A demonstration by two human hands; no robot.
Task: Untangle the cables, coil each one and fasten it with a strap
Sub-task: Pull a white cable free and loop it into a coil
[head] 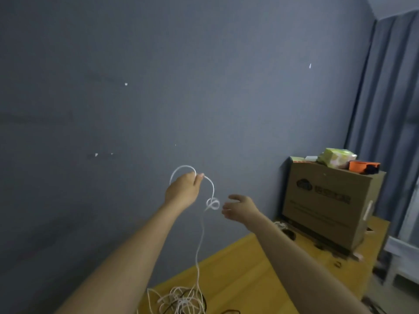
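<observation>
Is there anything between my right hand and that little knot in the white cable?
Nothing visible. The right hand is open just beside the knot, with only air between. The left hand holds the white cable above it.

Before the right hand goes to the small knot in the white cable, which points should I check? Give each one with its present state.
1. Left hand pinches the white cable firmly: ok.
2. Right hand is free, fingers relaxed: ok.
3. Knot hangs in plain view between the hands: ok.
4. Cable below the knot runs free to the table: not ok, it ends in a tangled pile.
5. Dark cables are mixed in that pile: cannot tell how far.
6. Strap within reach: cannot tell.
</observation>
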